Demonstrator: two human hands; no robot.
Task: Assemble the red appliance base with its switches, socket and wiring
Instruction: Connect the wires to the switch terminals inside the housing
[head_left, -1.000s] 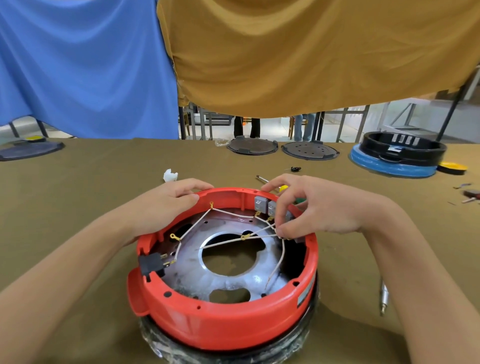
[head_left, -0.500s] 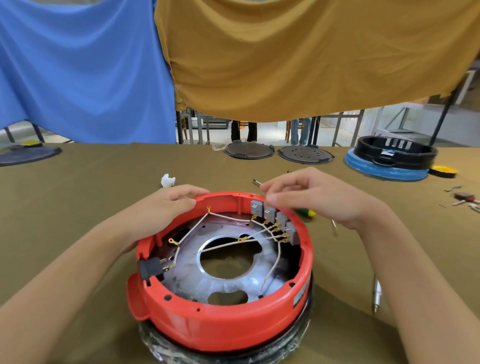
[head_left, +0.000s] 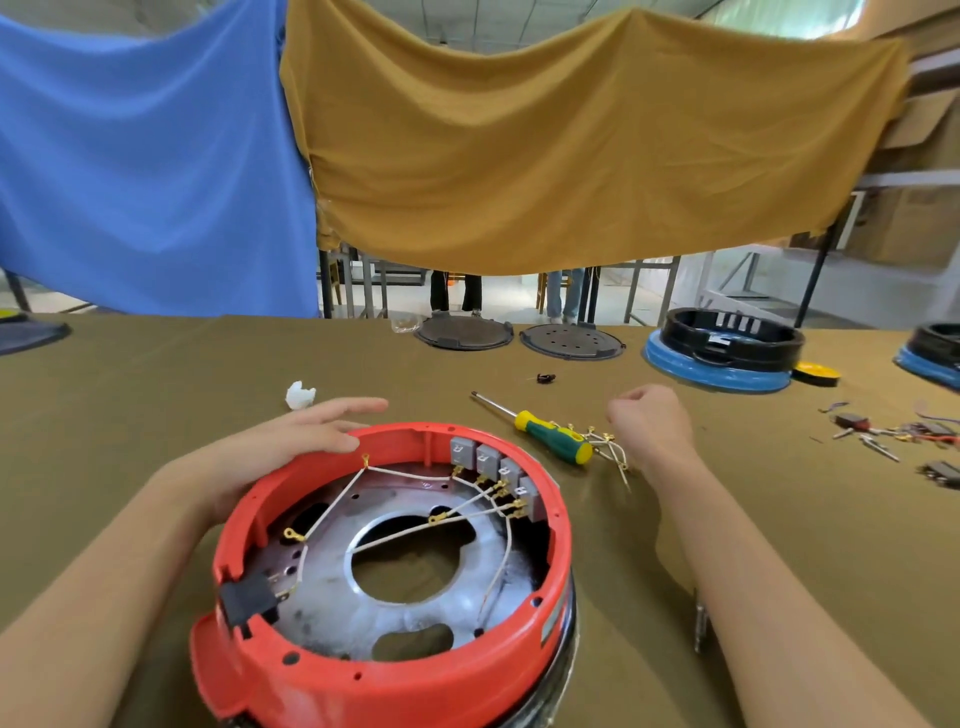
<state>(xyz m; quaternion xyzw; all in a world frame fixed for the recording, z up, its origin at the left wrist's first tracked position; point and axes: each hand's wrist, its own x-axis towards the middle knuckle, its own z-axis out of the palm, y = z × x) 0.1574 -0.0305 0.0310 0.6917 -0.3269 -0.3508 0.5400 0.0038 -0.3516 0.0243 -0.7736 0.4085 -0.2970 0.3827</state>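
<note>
Left hand (head_left: 291, 441) flat, fingers straight, steadying red base (head_left: 389, 582) at table's near edge; right hand (head_left: 649, 431) curled over loose wires (head_left: 613, 457) beside screwdriver (head_left: 550, 436), grip unclear — risk: careless tug snags leads.

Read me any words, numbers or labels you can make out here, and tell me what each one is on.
Nothing here can be read as text.
Four grey switches on the red base: each bears a small white mark, too small to read.
Sticker on the red base's outer wall: seen edge-on, illegible.
Black base on the blue ring: white marks inside, blurred, unreadable.
Screwdriver: no lettering visible.
</note>
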